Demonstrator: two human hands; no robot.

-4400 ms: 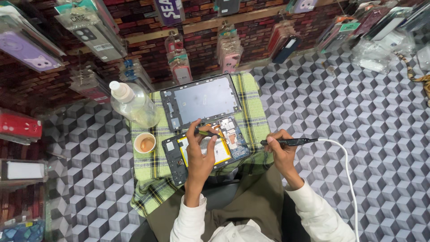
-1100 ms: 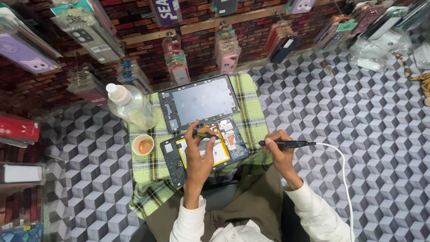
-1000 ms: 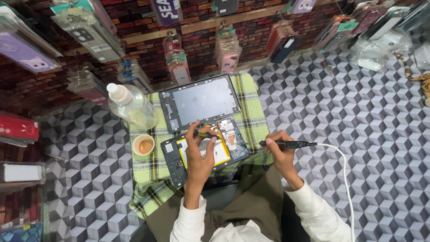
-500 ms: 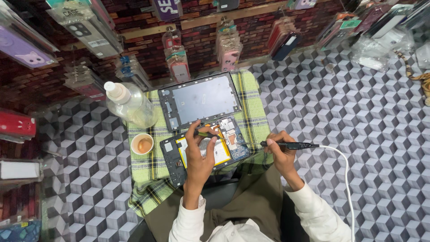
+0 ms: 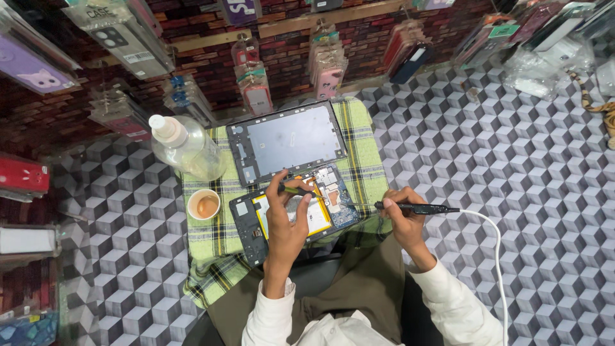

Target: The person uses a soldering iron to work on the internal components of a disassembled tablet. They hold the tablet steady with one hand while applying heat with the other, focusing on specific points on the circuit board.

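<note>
An opened tablet body (image 5: 256, 221) with a yellow-edged battery and a blue circuit board lies on a green plaid cloth (image 5: 221, 247). My left hand (image 5: 286, 214) rests on it, its fingers pinching a small dark tool at the top edge of the battery. The tablet's detached back panel (image 5: 288, 141) lies just beyond it. My right hand (image 5: 398, 214) hovers at the right edge of the cloth and grips a slim black soldering pen (image 5: 419, 208) with a white cable (image 5: 496, 256), tip pointing left toward the board.
A clear plastic bottle (image 5: 186, 150) with a white cap lies at the cloth's upper left. A small paper cup (image 5: 205, 205) of brown liquid stands beside the tablet. Packaged phone cases (image 5: 327, 67) hang along the brick wall. The floor has a cube-pattern covering (image 5: 512, 147).
Hardly anything has moved; both hands keep their places, and the view has only shifted slightly.
</note>
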